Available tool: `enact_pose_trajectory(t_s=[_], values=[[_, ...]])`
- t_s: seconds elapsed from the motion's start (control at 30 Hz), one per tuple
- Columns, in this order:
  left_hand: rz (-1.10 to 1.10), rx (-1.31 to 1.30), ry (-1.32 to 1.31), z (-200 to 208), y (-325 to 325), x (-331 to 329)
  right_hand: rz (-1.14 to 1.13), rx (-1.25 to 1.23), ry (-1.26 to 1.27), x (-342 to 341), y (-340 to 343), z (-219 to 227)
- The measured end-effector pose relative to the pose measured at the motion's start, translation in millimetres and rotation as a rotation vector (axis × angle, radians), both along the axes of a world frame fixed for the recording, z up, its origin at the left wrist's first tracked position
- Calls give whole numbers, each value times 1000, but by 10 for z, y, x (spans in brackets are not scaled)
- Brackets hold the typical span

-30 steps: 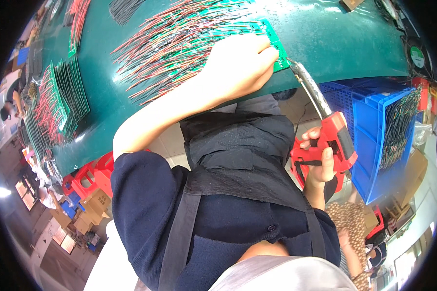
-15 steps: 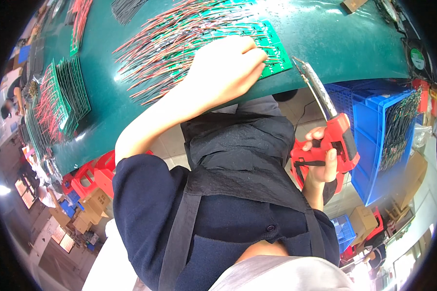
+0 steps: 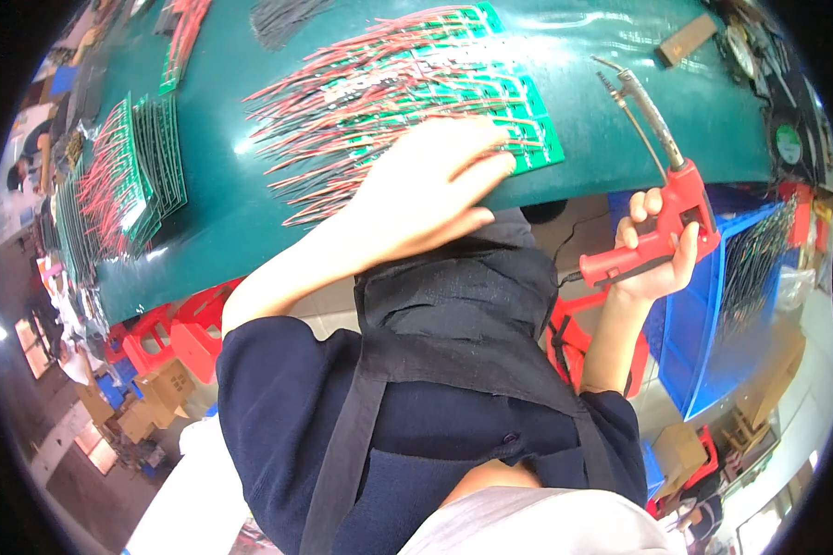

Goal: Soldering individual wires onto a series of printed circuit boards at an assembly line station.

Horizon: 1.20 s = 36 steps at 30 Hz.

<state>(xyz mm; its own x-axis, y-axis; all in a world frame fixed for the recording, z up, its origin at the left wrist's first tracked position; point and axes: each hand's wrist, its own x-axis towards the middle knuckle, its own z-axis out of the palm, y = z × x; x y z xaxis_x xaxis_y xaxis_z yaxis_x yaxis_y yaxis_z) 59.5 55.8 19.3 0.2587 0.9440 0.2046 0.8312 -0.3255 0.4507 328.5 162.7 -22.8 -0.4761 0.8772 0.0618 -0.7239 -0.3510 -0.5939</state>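
My left hand (image 3: 426, 176) lies over the near right part of a panel of green circuit boards (image 3: 548, 148), its fingers stretched and spread, with no wire visibly gripped. Rows of red and black wires (image 3: 342, 102) fan leftward from the boards across the table. In my right hand (image 3: 662, 268) is a red soldering gun (image 3: 683, 199), held by its handle beside the table's near edge. Its metal barrel and thin feed tube point up and to the left, and the tip stands above the table, apart from the boards.
The green table (image 3: 222, 222) also bears stacked wired boards (image 3: 134, 176) at left, black wires (image 3: 282, 18) at the back and a brown block (image 3: 687, 41) at back right. Below its right edge stands a blue crate (image 3: 699, 342) with wired parts. Red stools (image 3: 194, 333) are at lower left.
My right hand has raised the soldering gun up and to the right, its tip now farther from the boards. The left hand's fingers have opened out from a closed pinch.
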Motion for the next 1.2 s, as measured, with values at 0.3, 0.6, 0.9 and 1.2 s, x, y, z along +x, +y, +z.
enact_pose_trajectory(t_s=[0.3, 0.6, 0.9, 1.2], values=[[18, 74, 36, -240, -14, 48, 273, -264, 497, -503, 997, 0], [-5, 320, 95, -567, -174, 139, 235, -58, 334, -371, 1196, -230], [-64, 490, -352, -401, -358, 499, 39, 103, 122, -557, 998, 11], [-57, 424, -384, -429, -495, 438, 126, -73, 235, -332, 1208, -224]])
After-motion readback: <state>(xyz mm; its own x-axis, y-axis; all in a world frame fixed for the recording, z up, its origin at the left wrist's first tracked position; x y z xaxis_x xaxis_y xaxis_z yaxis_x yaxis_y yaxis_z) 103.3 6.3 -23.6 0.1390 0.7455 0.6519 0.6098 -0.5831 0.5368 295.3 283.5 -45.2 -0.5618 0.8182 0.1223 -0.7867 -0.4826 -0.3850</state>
